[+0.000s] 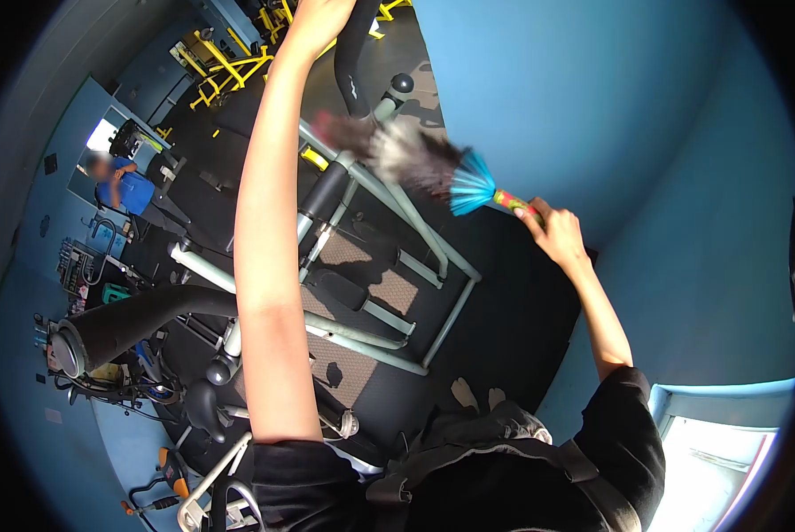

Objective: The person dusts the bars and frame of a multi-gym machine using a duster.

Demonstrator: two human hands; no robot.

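Note:
My right hand (557,235) is closed round the red and green handle of a feather duster (477,183). Blue bristles fan out at the handle's end, and the dark, white and reddish feathers beyond are blurred over the grey frame of an exercise machine (451,319). At the top edge, my left hand (323,19) is beside the machine's black foam-covered bar (353,66); its fingers are cut off by the frame, so whether it grips the bar is hidden.
Another foam-covered arm (140,332) of the machine juts out at left. A person in a blue top (133,191) stands farther back. Yellow gym equipment (225,66) is at upper left, and a blue wall (575,89) rises at right. A bright window (712,470) shows lower right.

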